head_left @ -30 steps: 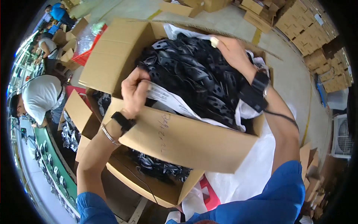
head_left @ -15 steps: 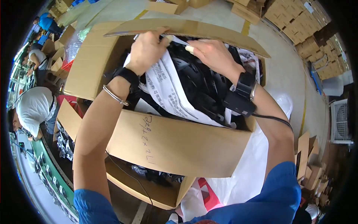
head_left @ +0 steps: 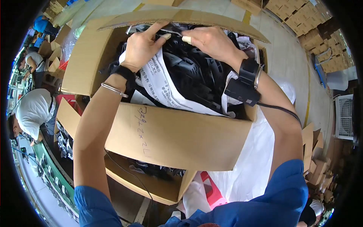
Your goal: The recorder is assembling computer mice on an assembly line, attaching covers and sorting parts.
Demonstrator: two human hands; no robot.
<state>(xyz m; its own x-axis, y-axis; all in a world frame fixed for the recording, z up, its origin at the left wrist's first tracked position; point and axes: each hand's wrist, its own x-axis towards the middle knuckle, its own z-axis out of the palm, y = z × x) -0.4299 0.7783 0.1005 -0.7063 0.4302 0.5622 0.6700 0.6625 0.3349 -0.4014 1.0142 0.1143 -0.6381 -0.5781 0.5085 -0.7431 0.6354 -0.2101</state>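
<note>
A large open cardboard box [head_left: 177, 138] stands in front of me. Inside it, black plastic parts [head_left: 187, 68] lie in an opened white printed plastic bag [head_left: 162, 85]. At the box's far side, my left hand [head_left: 143, 47] is closed, thumb and index finger pinching the bag's rim. To its right, my right hand [head_left: 214, 42] also pinches the rim, its fingers curled under the far flap [head_left: 181, 17]. A thin strip of the rim runs between the two hands. Both thumbs wear pale finger covers. How much plastic each hand grips is hidden.
Below the box sits another open carton [head_left: 151, 187] with black parts. White sheeting [head_left: 245, 151] and a pink-red object [head_left: 212, 191] lie at the lower right. People work along a green conveyor [head_left: 53, 178] at left. Stacked cartons [head_left: 295, 19] stand far right.
My hands have moved slightly up in the picture, along with the box. The bag's rim between them has dropped to a thin strip, and more black parts show there.
</note>
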